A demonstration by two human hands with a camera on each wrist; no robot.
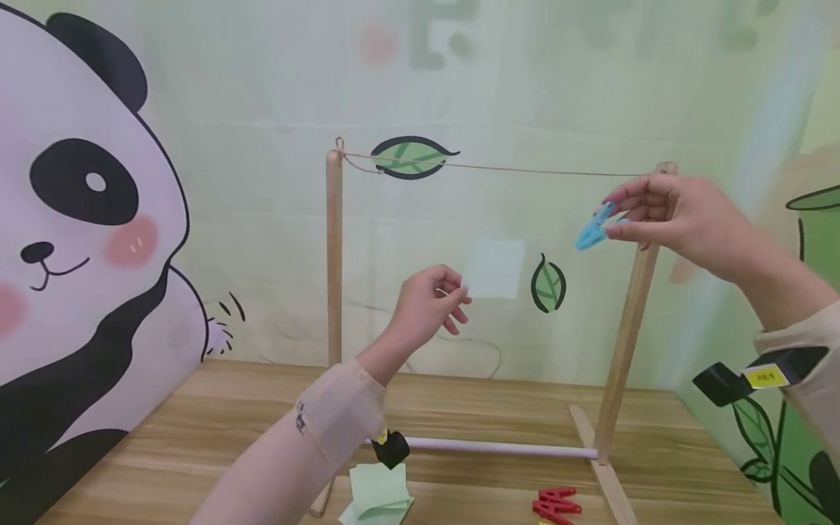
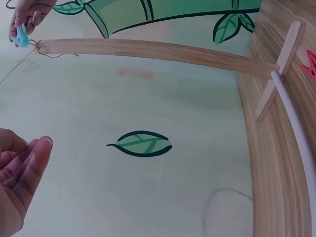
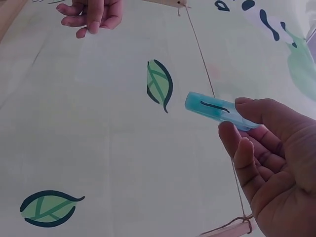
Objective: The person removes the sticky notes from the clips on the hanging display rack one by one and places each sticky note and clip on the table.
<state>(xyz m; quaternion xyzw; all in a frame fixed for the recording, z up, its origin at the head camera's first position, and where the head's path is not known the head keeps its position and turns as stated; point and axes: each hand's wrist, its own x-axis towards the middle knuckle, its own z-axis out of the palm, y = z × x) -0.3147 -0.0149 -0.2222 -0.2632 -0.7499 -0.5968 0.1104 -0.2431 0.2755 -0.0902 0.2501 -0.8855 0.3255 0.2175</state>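
Observation:
My left hand (image 1: 433, 299) pinches a pale square of paper (image 1: 496, 268) by its left edge, below a thin string (image 1: 525, 171). In the right wrist view the paper (image 3: 116, 59) looks almost white against the backdrop. A blue clothespin (image 1: 593, 230) is pinched between the thumb and fingers of my right hand (image 1: 695, 219), near the top of the right wooden post (image 1: 630, 343). Seen from the right wrist, the clothespin (image 3: 210, 106) points away from the fingertips, and its near end is covered by the thumb.
The string spans from the left wooden post (image 1: 335, 255) to the right one. A white rod (image 1: 499, 446) joins the posts low down. Pale green papers (image 1: 378, 488) and red clothespins (image 1: 556, 503) lie on the wooden table (image 1: 249, 415). Behind hangs a panda-printed backdrop (image 1: 262, 182).

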